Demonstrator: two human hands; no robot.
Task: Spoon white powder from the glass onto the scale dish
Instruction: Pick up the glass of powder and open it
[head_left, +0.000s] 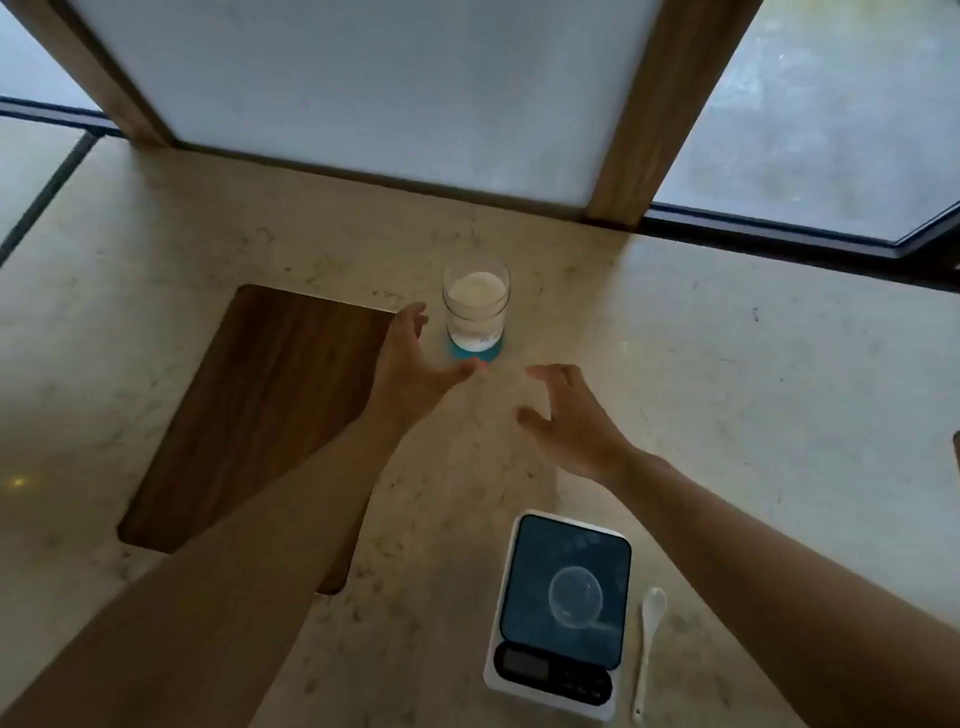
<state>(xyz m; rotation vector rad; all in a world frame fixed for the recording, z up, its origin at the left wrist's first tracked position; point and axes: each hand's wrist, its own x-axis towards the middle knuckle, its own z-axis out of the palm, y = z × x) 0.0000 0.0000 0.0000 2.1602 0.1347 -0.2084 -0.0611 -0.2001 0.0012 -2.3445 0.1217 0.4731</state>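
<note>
A clear glass partly filled with white powder stands on a blue coaster at the middle of the counter. My left hand is just left of the glass, fingers spread, not touching it. My right hand hovers open below and to the right of the glass, holding nothing. Near the front sits a white kitchen scale with a dark platform, and a small clear round dish rests on it. A white spoon lies on the counter right beside the scale.
A dark wooden cutting board lies left of the glass, partly under my left forearm. The pale marble counter ends at a frosted panel with wooden frame posts at the back. Windows flank it.
</note>
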